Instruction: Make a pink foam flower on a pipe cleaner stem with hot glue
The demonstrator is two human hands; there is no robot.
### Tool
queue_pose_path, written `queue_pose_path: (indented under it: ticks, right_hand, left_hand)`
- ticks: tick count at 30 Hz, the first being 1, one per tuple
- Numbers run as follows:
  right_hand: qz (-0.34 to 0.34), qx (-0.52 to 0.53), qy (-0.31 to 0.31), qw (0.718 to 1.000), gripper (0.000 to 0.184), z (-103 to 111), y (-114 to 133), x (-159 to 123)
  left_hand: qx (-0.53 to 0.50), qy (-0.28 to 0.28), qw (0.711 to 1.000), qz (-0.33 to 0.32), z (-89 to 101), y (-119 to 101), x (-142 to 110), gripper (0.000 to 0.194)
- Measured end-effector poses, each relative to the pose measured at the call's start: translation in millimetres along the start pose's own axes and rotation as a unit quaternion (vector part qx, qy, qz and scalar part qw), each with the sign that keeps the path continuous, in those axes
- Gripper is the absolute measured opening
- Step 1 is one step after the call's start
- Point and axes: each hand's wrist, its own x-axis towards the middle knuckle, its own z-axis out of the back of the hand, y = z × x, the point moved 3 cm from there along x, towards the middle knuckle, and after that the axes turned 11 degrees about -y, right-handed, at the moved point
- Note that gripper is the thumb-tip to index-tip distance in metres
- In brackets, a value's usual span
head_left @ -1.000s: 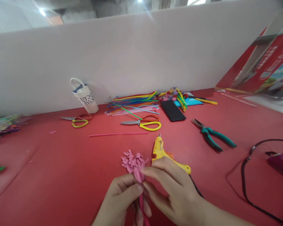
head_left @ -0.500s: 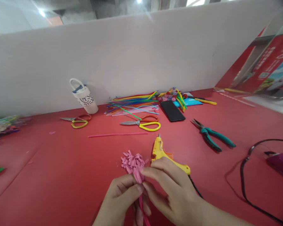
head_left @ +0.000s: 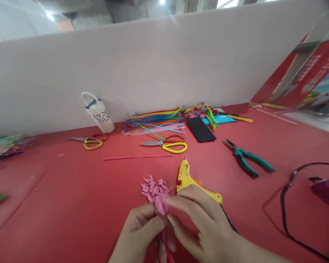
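Observation:
Near the front of the table, my left hand (head_left: 142, 228) is closed, thumb and fingers pinching a pink fringed paper-like flower (head_left: 161, 204) at its base. A pink stem (head_left: 167, 246) runs down from it between my fingers. My right hand (head_left: 205, 223) has its index fingertip and thumb closed on the flower's right side. Just beyond lies a clump of pink fringe strips (head_left: 155, 188); whether it joins the held flower I cannot tell. A yellow glue gun (head_left: 185, 175) rests right behind my right hand, partly hidden by it.
Ahead lie a pink stick (head_left: 137, 157), scissors (head_left: 174, 147), a second pair of scissors (head_left: 92, 144), coloured pipe cleaners (head_left: 153, 120) and a phone (head_left: 200, 129). Pliers (head_left: 244, 157) and a black cable (head_left: 283, 204) are on the right. A white cup (head_left: 101, 117) stands by the white partition (head_left: 159, 65).
My right fingertips have shifted slightly on the pink flower, whose fringe looks a little more spread. My left hand keeps its hold, and the view has moved very slightly.

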Motion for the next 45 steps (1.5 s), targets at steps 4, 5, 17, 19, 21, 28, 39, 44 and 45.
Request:
queue_pose_path:
  ticks: [4,5,17,19,21,28,39,44,45]
  right_hand:
    - [0.007,-0.004,-0.005,1.000,0.020,0,0,1]
    - [0.008,-0.005,-0.006,1.000,0.020,0,0,1]
    - [0.104,-0.035,-0.041,0.993,0.015,5,9,0]
    - [0.101,-0.038,-0.034,0.994,0.014,5,9,0]
    - [0.096,-0.045,-0.040,0.994,0.012,5,9,-1]
    - [0.070,-0.053,-0.067,0.994,0.009,6,11,1]
    - [0.130,0.005,-0.038,0.991,0.013,10,8,-2]
    - [0.155,0.002,-0.053,0.986,0.010,9,7,-4]
    - [0.157,0.000,-0.058,0.986,0.010,8,7,-5]
  left_hand:
    - [0.010,0.005,1.000,-0.016,-2.9,-4,-2,0.016]
    - [0.021,0.002,0.999,-0.026,-4.2,-6,-3,0.015]
    - [0.296,-0.046,0.895,-0.332,5.2,-12,-11,0.019]
    - [0.305,-0.030,0.887,-0.345,7.5,-8,-8,0.021]
    - [0.301,-0.016,0.889,-0.345,6.8,-7,-8,0.022]
    - [0.294,-0.024,0.891,-0.345,1.6,-13,-12,0.020]
    - [0.385,-0.041,0.709,-0.590,8.7,-29,-19,0.018]
    - [0.411,-0.055,0.669,-0.617,14.4,-28,-23,0.027]
    - [0.411,-0.053,0.674,-0.612,13.6,-28,-24,0.028]
